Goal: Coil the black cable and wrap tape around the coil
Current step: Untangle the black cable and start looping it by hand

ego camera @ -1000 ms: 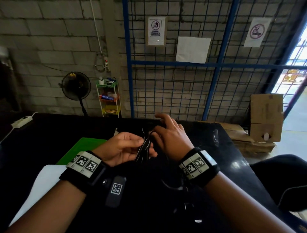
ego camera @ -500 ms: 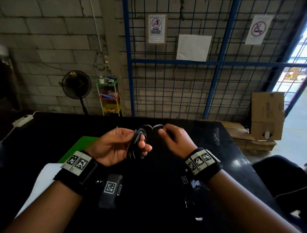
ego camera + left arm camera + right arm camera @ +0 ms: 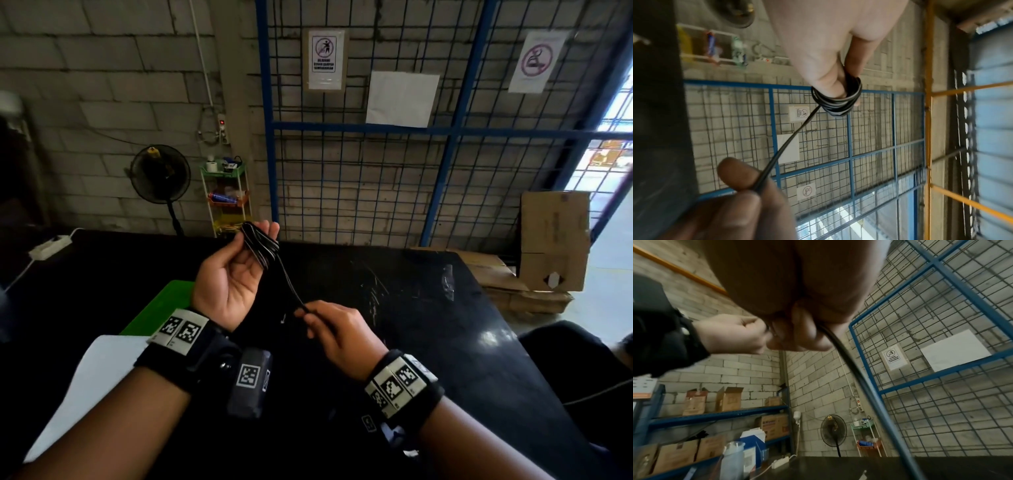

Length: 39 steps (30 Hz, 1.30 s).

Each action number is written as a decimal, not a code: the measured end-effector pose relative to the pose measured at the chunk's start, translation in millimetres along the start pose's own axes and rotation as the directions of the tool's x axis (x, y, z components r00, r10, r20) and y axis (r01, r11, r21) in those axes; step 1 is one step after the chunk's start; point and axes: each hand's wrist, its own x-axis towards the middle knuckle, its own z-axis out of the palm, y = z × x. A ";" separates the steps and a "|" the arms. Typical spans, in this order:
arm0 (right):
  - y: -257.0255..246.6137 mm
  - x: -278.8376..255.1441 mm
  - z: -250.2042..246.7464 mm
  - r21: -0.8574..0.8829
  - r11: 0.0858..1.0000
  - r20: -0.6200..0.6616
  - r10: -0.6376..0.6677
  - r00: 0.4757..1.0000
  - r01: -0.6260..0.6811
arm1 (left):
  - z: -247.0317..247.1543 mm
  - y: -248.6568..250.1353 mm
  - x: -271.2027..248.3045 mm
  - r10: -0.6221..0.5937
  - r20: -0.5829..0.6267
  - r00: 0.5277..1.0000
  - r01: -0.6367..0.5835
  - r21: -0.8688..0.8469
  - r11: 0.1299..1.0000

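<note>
Overhead: left hand holds coil | wrist: loops ring fingertips

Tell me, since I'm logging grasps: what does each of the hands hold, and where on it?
The left hand pinches the wound loops of the black cable at its fingertips. The right hand pinches the free strand running from that coil.

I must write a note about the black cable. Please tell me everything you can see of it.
The black cable is thin, round and glossy, like rubber or plastic. Most of it is wound in several loops around the fingertips of the raised left hand, which holds it in the air above the black table. One strand runs down, fairly taut, to the right hand, which pinches it. No tape is visible on it.
</note>
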 end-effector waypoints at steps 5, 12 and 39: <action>-18.6 5.6 -13.9 -0.013 0.999 0.118 -0.042 0.992 0.044 | -4.0 -5.7 3.2 0.065 -0.019 0.998 -0.060 0.190 0.980; -12.0 12.6 -27.9 -0.085 0.994 0.091 0.074 0.993 -0.067 | 2.6 2.7 -4.0 -0.052 0.143 0.988 0.071 -0.136 0.988; -44.5 45.5 -90.7 -0.065 0.990 0.028 -0.124 0.992 0.126 | 8.9 -5.7 -22.3 -0.547 0.071 0.834 0.220 0.866 0.448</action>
